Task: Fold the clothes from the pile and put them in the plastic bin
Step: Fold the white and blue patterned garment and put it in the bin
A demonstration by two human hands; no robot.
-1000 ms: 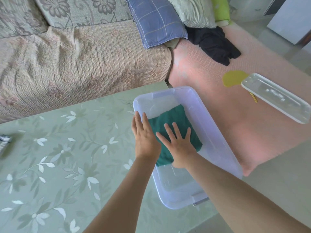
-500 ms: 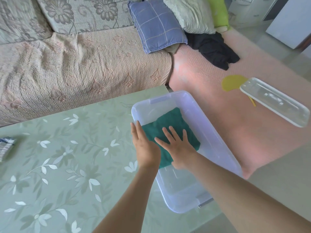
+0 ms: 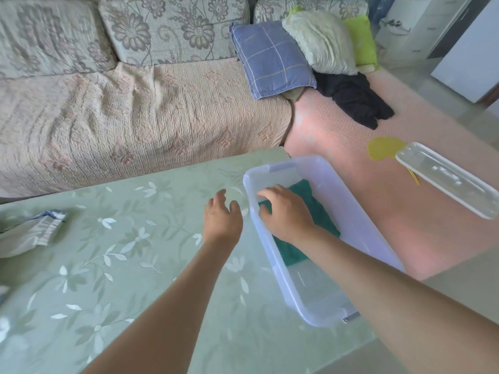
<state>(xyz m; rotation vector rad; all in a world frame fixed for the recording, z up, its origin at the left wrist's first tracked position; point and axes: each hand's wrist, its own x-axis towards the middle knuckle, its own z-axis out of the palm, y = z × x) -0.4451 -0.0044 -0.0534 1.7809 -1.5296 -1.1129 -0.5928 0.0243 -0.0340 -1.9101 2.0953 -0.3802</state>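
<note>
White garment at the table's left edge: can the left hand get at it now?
Probably yes. The left hand hangs empty over the table, outside the bin, and only bare tabletop lies between it and the white garment, though it must stretch left.

Legible text, labels, brands, numbers, signs: none. Bin (image 3: 359,211): plain, no readable marking. Lid (image 3: 445,179): raised shapes on top, too blurred to read. Cloth (image 3: 40,230) at table's left edge: blue stripes only, no lettering made out.
</note>
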